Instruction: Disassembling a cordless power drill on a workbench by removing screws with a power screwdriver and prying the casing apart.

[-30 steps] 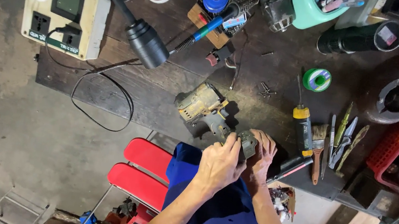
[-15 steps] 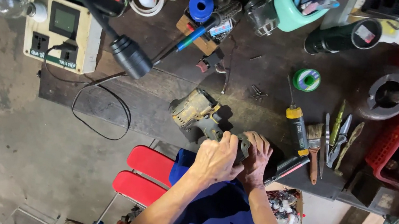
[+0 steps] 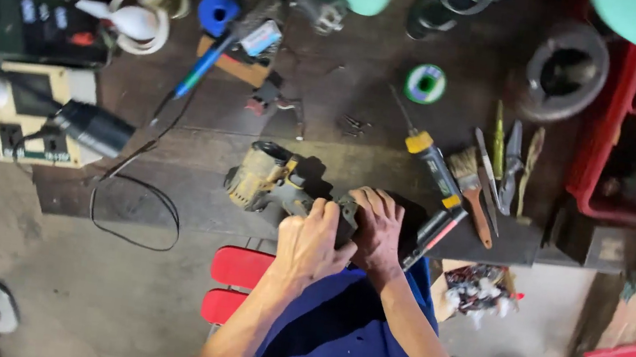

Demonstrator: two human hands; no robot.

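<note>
Gripping at the table (image 3: 195, 169) edge: the yellow power tool body (image 3: 271, 184) is being clamped by left hand (image 3: 313, 240) and right hand (image 3: 376, 228); slipping is being risked toward the nearby screwdriver (image 3: 432, 160).

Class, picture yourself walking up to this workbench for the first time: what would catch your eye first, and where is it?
At the bench's front edge, the left hand and right hand close together on a worn yellow-and-grey power tool. To their right lies a row of hand tools, among them a yellow-handled screwdriver and a paintbrush. A red crate fills the bench's right end.
</note>
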